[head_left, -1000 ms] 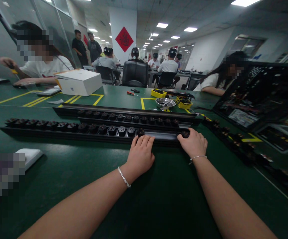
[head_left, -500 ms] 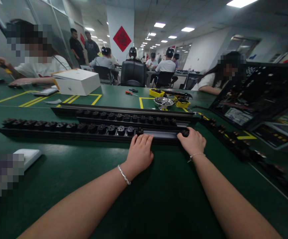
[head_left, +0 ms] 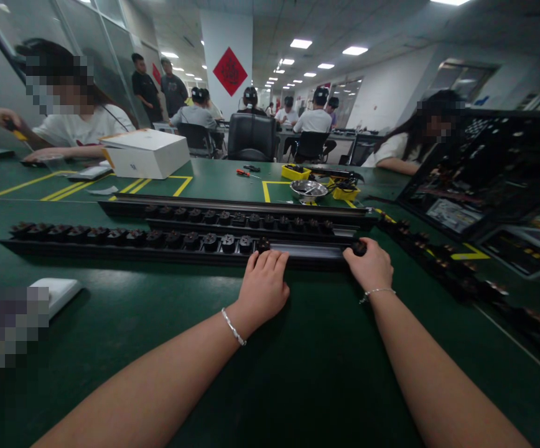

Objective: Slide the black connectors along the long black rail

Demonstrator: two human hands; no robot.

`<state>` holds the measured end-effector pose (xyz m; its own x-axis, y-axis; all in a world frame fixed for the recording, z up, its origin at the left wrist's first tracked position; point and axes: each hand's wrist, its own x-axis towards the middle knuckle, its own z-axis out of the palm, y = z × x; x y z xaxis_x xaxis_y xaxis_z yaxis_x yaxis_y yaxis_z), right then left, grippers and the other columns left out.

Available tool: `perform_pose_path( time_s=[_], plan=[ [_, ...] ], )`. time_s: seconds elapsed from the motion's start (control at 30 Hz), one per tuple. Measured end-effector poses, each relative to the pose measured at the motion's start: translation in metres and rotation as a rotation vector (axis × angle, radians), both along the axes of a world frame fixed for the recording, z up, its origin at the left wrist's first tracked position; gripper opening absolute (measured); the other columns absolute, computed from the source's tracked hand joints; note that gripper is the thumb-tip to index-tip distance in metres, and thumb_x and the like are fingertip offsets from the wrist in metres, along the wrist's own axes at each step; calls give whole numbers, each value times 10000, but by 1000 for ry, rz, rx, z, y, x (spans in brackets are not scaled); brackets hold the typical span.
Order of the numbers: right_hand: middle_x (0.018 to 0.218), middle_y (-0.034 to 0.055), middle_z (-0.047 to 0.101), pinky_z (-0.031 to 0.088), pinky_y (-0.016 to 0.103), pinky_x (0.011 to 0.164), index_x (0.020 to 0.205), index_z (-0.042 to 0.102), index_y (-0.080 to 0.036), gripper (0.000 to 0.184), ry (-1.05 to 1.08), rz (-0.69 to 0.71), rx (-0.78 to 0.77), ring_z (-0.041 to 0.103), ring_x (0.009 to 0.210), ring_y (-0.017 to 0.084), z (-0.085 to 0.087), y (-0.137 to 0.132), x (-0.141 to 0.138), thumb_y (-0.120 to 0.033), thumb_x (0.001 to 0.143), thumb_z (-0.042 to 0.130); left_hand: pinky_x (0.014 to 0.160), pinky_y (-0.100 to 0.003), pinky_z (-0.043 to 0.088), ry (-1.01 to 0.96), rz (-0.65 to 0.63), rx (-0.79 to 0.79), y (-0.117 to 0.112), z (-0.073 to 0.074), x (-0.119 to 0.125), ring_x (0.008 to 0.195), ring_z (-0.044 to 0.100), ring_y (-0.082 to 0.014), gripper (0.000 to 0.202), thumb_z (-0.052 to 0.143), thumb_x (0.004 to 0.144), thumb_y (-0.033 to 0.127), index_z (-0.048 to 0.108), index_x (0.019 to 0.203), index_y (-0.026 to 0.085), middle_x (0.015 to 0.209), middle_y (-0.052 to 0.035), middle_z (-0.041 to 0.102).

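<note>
A long black socket strip (head_left: pixel 125 241) lies across the green table in front of me, its left part filled with black socket modules and a bare metal channel (head_left: pixel 310 251) at its right. My left hand (head_left: pixel 263 289) rests on the strip's near edge beside the last seated module, fingers together and curled over the rail. My right hand (head_left: pixel 370 266) is closed on a black socket module (head_left: pixel 358 248) at the channel's right end. A second strip (head_left: pixel 232 214) lies just behind.
A white box (head_left: pixel 146 154) sits at the back left, a metal bowl (head_left: pixel 310 190) and yellow bins (head_left: pixel 297 172) at the back centre. An open black computer case (head_left: pixel 484 171) stands at right. More sockets (head_left: pixel 442 261) trail along the right. People sit around the tables. A white pad (head_left: pixel 58 290) lies near left.
My right hand has shifted slightly to the right with the socket module, towards the end of the channel. My left hand has stayed in place.
</note>
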<state>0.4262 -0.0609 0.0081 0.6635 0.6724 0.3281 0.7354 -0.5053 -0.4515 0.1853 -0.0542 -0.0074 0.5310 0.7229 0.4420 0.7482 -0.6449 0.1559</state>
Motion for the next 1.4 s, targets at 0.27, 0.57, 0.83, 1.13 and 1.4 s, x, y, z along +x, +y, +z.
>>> perform_pose_path(
  time_s=[0.27, 0.57, 0.83, 1.13, 1.4],
  plan=[
    [1235, 125, 551, 353, 426, 977, 1199, 528, -163, 562, -6, -17, 31, 432, 1164, 297, -4, -1, 3, -455, 719, 496, 1113, -423, 226, 17, 10, 8, -1, 0, 0, 1247, 408, -228, 534, 498, 797, 244, 419, 1322, 185, 1329, -72, 510],
    [1139, 143, 600, 365, 397, 956, 1228, 509, -138, 609, 20, -22, -17, 467, 1119, 292, -1, -1, 3, -475, 721, 492, 1108, -429, 234, -1, 1, 9, 0, 0, 0, 1240, 410, -224, 533, 495, 795, 241, 424, 1320, 182, 1327, -67, 512],
    [1135, 138, 597, 379, 395, 942, 1227, 504, -152, 580, 39, -21, 9, 482, 1102, 287, -4, 0, 9, -451, 730, 492, 1113, -426, 225, -9, 1, -1, -1, 1, 0, 1243, 411, -225, 525, 490, 800, 237, 434, 1319, 183, 1326, -69, 517],
    [1113, 133, 612, 416, 380, 880, 1201, 526, -160, 553, 95, -24, 35, 550, 1011, 264, -3, 0, 15, -438, 723, 514, 1111, -428, 238, 2, 0, -8, -1, 2, 0, 1244, 410, -227, 532, 495, 798, 237, 427, 1323, 186, 1328, -69, 511],
    [1116, 127, 620, 442, 376, 843, 1200, 531, -178, 541, 154, -52, 44, 583, 969, 258, -1, -1, 15, -417, 715, 528, 1108, -427, 238, 5, 3, 13, -1, 1, 0, 1238, 413, -227, 533, 500, 795, 239, 426, 1320, 184, 1322, -73, 515]
  ],
)
